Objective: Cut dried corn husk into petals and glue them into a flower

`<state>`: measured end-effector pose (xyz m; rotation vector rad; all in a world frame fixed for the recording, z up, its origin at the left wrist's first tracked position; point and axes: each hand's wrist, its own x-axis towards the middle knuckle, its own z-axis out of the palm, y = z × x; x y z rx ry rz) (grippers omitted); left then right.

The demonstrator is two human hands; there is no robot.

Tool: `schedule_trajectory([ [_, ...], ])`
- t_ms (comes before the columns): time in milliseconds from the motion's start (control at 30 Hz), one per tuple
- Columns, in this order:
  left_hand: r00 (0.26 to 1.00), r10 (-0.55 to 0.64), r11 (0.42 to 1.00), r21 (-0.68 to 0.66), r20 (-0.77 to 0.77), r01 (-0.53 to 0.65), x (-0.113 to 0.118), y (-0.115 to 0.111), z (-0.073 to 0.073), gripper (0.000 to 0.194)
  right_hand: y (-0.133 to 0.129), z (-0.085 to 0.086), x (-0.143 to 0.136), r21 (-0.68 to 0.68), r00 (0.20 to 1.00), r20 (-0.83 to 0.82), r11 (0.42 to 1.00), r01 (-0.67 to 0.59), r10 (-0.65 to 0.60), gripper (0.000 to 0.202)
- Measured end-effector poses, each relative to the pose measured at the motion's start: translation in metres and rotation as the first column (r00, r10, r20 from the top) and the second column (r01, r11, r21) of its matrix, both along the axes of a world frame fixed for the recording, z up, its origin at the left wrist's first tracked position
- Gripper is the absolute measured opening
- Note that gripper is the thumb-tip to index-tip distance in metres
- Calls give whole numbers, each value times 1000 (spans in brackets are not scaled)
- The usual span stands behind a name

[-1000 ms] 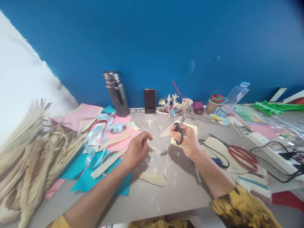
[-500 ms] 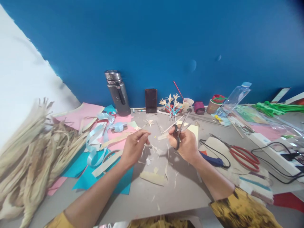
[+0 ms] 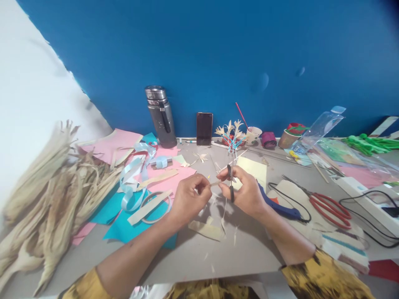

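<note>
Left hand pinches one end of a thin pale husk strip between thumb and forefinger, other fingers curled. Right hand holds black-handled scissors, loops around the fingers; thumb and forefinger at the strip's other end, can't tell if they pinch it. Strip is between the hands, above the grey table. Husk scraps lie just below the hands. Left side: dried corn husks, light blue ribbon, teal paper, tape roll with a pale strip across it. Right side: yellow paper, blue glue gun, red-handled scissors, white power strip. Behind: upright thermos, smartphone, husk flowers, paper cup, tilted clear bottle.
</note>
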<state>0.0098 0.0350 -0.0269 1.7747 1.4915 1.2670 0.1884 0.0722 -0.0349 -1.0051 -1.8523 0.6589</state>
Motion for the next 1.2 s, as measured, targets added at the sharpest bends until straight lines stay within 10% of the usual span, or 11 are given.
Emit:
schedule_trajectory([
  [467,970,-6,971,230,-241,63,-4,2,-7,16,-2,-1,1,150,998,65,988,-36,27,16],
  [600,931,126,898,437,-343,39,-16,8,-12,19,5,6,4,-180,984,-151,982,66,-94,15],
  [700,916,140,882,468,-375,56,-20,8,-13,21,9,11,4,-555,928,-365,785,-275,66,35],
  [800,923,90,888,449,-375,96,-19,7,-13,21,8,10,1,-642,847,-525,613,-460,85,42],
  [1000,984,31,997,65,174,-43,-7,5,-7,17,2,6,-7,-546,857,-514,777,-313,-16,31],
  [1100,787,20,928,-304,616,214,1,4,-5,17,1,8,-9,-479,895,-444,856,-196,-43,28],
  [1200,605,20,856,-326,796,401,7,2,-5,23,-1,10,-10,-453,925,-374,883,-125,-61,26],
])
